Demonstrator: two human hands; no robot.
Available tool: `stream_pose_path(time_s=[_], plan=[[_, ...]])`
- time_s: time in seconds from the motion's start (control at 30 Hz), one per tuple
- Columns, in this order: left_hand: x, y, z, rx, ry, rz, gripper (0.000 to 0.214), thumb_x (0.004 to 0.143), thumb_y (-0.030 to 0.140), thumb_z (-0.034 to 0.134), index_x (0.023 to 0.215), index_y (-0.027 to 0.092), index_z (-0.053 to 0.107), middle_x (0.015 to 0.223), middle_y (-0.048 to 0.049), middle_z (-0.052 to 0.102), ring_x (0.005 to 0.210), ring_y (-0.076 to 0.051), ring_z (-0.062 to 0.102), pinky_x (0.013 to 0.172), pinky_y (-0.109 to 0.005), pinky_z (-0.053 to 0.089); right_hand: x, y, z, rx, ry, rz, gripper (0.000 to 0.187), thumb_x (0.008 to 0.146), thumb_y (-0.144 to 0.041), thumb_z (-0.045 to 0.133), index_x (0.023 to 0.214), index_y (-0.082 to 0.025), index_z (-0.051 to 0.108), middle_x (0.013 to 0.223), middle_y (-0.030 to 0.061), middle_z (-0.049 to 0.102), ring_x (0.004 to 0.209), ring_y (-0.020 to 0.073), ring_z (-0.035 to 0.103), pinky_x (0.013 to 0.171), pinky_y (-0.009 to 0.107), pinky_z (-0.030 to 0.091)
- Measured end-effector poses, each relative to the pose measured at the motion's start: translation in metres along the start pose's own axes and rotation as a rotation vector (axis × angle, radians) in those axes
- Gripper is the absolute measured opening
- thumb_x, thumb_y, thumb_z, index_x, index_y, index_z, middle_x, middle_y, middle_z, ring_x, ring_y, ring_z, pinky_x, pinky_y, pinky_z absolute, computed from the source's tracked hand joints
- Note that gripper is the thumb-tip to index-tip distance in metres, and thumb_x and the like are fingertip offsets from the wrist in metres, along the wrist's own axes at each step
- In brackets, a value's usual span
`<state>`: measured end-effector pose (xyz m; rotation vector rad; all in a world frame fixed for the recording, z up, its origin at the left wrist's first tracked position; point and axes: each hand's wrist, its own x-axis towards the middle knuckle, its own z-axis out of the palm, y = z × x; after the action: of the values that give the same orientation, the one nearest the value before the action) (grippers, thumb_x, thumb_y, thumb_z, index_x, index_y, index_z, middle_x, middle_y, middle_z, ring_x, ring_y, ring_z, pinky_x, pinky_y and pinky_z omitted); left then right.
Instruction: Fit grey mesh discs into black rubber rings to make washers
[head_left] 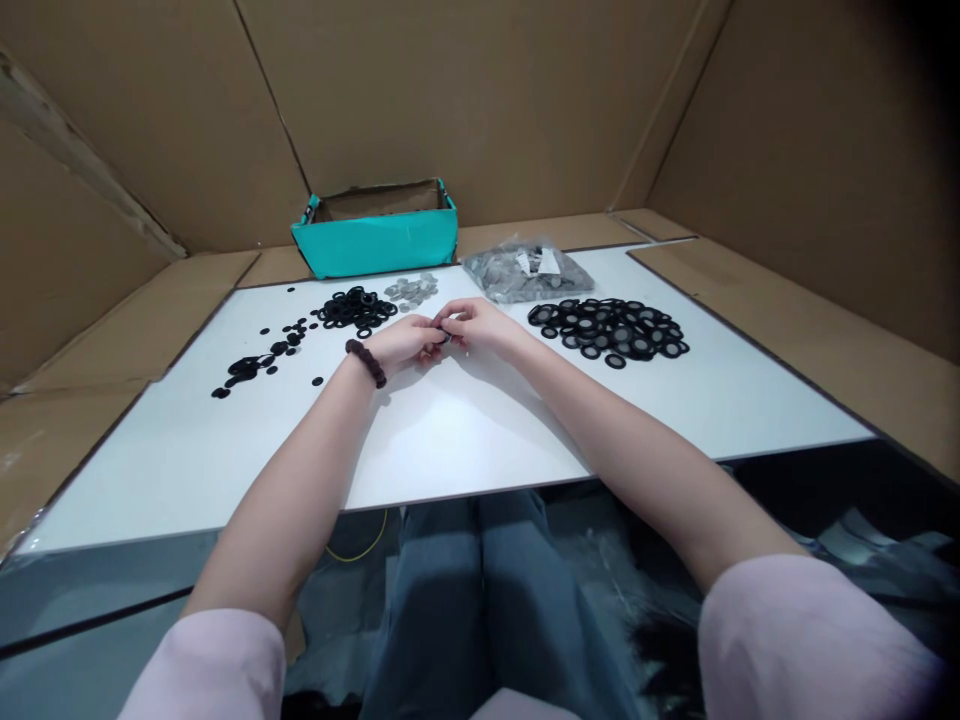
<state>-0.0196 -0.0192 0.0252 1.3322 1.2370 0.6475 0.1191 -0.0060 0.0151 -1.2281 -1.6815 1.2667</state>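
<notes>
My left hand [409, 340] and my right hand [472, 325] meet over the middle of the white table. Their fingertips are closed together on a small black ring [447, 337], mostly hidden by the fingers; whether a disc sits in it I cannot tell. Beyond my left hand lie a heap of black rings [351, 308] and a small pile of grey discs [412, 290]. To the right of my right hand spreads a large pile of black rings with grey centres [615, 328]. Loose black discs [279, 348] are scattered on the left.
A clear plastic bag [525, 272] of grey discs lies behind my hands. At the back left stands a teal open box [379, 245]. Cardboard walls [480, 110] enclose the white table [465, 440] at the back and sides.
</notes>
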Motion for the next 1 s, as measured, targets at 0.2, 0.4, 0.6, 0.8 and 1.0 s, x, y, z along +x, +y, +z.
stream_pose_path(time_s=[0.2, 0.4, 0.6, 0.8, 1.0], plan=[[0.000, 0.000, 0.000, 0.011, 0.011, 0.010, 0.017, 0.077, 0.002, 0.053, 0.063, 0.011, 0.057, 0.050, -0.0022, 0.051, 0.044, -0.007, 0.045, 0.045, -0.020, 0.033, -0.002, -0.003, -0.001, -0.031, 0.008, 0.017, 0.009, 0.078, -0.007, 0.061, 0.075, -0.015, 0.059, 0.044, -0.0060, 0.049, 0.040, 0.0063, 0.042, 0.042, 0.015, 0.035], [0.004, -0.005, 0.000, -0.016, 0.071, 0.045, 0.014, 0.078, 0.006, 0.053, 0.065, 0.012, 0.054, 0.057, -0.0038, 0.056, 0.049, -0.007, 0.049, 0.047, -0.019, 0.035, -0.001, -0.001, 0.000, 0.036, 0.004, 0.063, 0.013, 0.079, -0.005, 0.060, 0.082, -0.017, 0.055, 0.049, -0.0056, 0.053, 0.041, 0.0069, 0.047, 0.044, 0.015, 0.038], [0.003, -0.004, 0.002, 0.042, 0.012, 0.065, 0.013, 0.075, 0.003, 0.051, 0.066, 0.011, 0.056, 0.059, -0.0041, 0.057, 0.048, -0.007, 0.045, 0.049, -0.022, 0.035, 0.002, 0.002, -0.003, 0.015, -0.020, 0.043, 0.010, 0.080, -0.006, 0.061, 0.076, -0.015, 0.058, 0.048, -0.0048, 0.052, 0.042, 0.0055, 0.045, 0.043, 0.014, 0.037], [0.006, -0.007, 0.005, 0.077, 0.096, 0.135, 0.014, 0.079, 0.010, 0.049, 0.067, 0.013, 0.057, 0.055, -0.0011, 0.052, 0.047, -0.008, 0.044, 0.048, -0.022, 0.034, 0.001, 0.002, -0.007, 0.087, -0.083, 0.014, 0.012, 0.077, -0.008, 0.060, 0.087, -0.014, 0.064, 0.056, -0.0018, 0.057, 0.048, 0.0074, 0.049, 0.048, 0.016, 0.040], [0.010, -0.007, -0.008, 0.301, 0.301, 0.160, 0.014, 0.085, 0.024, 0.051, 0.078, 0.015, 0.059, 0.063, -0.0027, 0.058, 0.056, -0.013, 0.054, 0.063, -0.028, 0.046, 0.009, 0.008, -0.014, -0.286, 0.182, -0.133, 0.018, 0.080, -0.009, 0.050, 0.092, -0.014, 0.063, 0.068, 0.0025, 0.060, 0.059, 0.0133, 0.053, 0.063, 0.025, 0.046]])
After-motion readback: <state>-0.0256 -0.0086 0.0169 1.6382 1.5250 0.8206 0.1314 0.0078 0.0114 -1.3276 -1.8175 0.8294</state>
